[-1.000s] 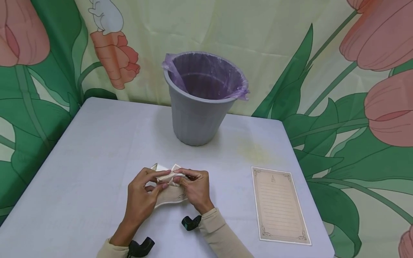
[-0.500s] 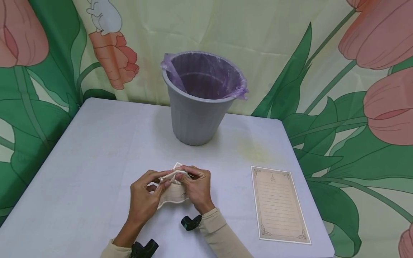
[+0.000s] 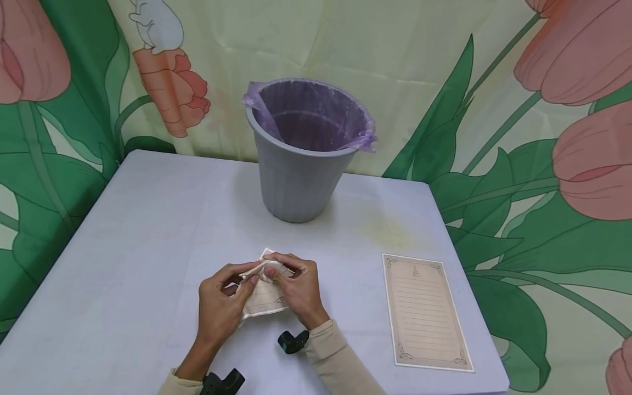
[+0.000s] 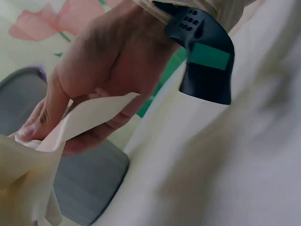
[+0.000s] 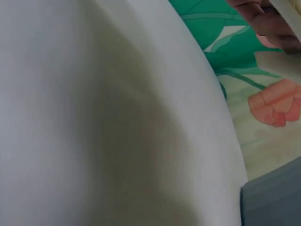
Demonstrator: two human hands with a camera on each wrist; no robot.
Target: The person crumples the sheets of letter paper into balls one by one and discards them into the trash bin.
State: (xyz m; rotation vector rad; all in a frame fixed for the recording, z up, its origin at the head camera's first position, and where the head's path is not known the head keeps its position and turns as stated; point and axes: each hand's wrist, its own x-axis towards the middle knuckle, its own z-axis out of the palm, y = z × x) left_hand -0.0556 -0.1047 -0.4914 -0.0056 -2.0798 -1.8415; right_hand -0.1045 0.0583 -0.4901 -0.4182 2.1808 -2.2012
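Between both hands, a sheet of cream paper (image 3: 264, 300) with a printed border is bunched and creased along its upper part; its lower part hangs flatter toward me. My left hand (image 3: 219, 304) pinches the crumpled left side between thumb and fingers. On the other side my right hand (image 3: 301, 288) grips the folds, its thumb pressed on top. The left wrist view has the left hand (image 4: 108, 70) close up, with the folded paper (image 4: 89, 117) at its thumb and fingers. In the right wrist view only a corner of the paper (image 5: 280, 63) and some fingers show at the upper right.
A grey bin (image 3: 301, 184) lined with a purple bag (image 3: 362, 140) stands at the back of the white table (image 3: 123, 263). A flat lined sheet of bordered paper (image 3: 427, 312) lies at the right. Behind hangs a flower-printed cloth (image 3: 395, 55).
The paper's upper left corner has been folded in and no longer sticks up beside the left hand. The left hand has shifted slightly right, and both hands keep hold of the paper.
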